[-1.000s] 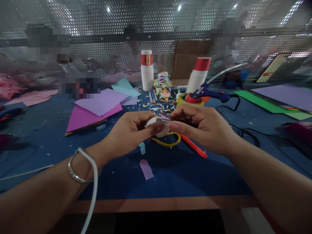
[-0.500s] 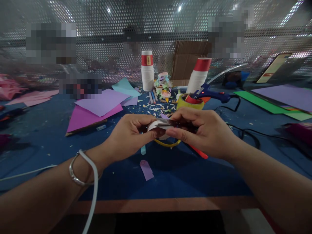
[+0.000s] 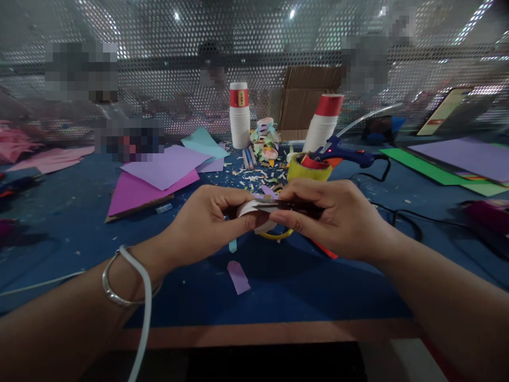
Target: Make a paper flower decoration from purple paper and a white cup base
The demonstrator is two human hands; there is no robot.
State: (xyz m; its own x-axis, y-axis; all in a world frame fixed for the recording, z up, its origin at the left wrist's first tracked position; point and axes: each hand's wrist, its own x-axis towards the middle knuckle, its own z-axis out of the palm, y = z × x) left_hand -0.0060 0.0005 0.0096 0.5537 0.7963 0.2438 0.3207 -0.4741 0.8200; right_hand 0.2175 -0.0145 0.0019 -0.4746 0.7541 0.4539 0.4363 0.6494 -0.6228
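at the middle of the blue table [image 3: 302, 302], two bare hands are drawn close together over a small white paper piece [image 3: 247, 208]. taking that piece as the centre of a clock, the left hand [image 3: 217, 225] comes in from nine, its thumb and fingers closed in a pinch on the paper. the right hand [image 3: 334, 217] comes in from three, curled fairly tight, thumb and fingertips gripping something dark and thin [image 3: 265, 201] that meets the paper; from here i can't tell what it is. just below them, towards five, a yellow loop [image 3: 280, 235] peeps out, and a red strip [image 3: 328, 251] pokes from under the right hand at four. a purple scrap [image 3: 238, 277] lies between six and seven. an upright cup stack [image 3: 240, 119] stands near twelve, a tilted cup stack [image 3: 321, 124] leans at one, with paper bits [image 3: 260, 178] strewn at twelve. a blue glue gun [image 3: 350, 154] sits at two, its front end over a yellow roll [image 3: 302, 168]. at ten a light purple sheet [image 3: 167, 164] overlaps a magenta sheet [image 3: 137, 196], and a green sheet [image 3: 425, 167] lies well apart, between two and three.
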